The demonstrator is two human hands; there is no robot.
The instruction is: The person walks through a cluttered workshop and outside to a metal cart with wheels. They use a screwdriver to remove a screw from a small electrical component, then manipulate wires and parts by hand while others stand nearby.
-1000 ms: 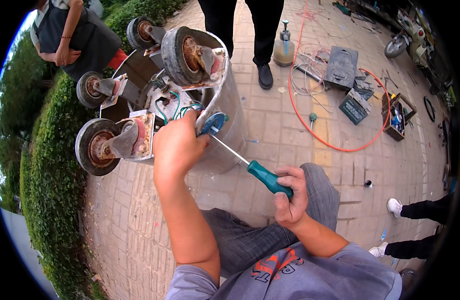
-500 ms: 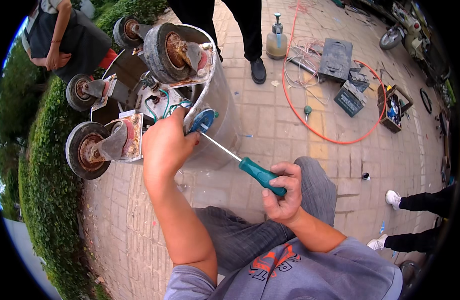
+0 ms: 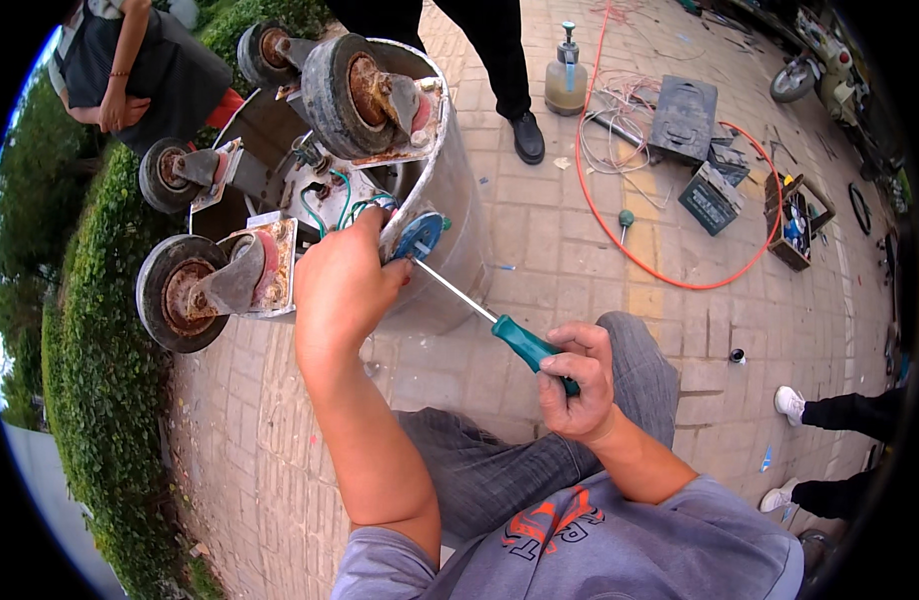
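Out here the ground is a pavement of pale, dusty paving blocks [image 3: 570, 290], with a yellowish strip running down right of centre. In the upper left of the frame a dull grey metal drum [image 3: 462, 225] shows its open end, ringed by four rusty casters with black tyres [image 3: 180, 295]; green wires [image 3: 347, 190] curl inside. A round blue plastic disc [image 3: 418, 237] sits against the drum's near wall.

The right hand [image 3: 578, 378], near the centre, is closed round the handle of a teal-green screwdriver with a thin steel shaft [image 3: 523, 342], which slants up leftward to the disc's lower edge; I can't tell whether the tip touches. The left hand [image 3: 342, 275] lies at the drum's rim, its fingertips partly hidden, so I can't tell how firmly it grips.

Toward the upper right, an orange-red hose [image 3: 670, 284] loops around a dark grey plastic case [image 3: 684, 118], with a wooden tool tray [image 3: 786, 252] by its right side. A clear pump sprayer [image 3: 566, 85] stands at upper centre. A leafy green hedge [image 3: 105, 350] borders the left, and a person in a dark apron [image 3: 145, 75] is at upper left.
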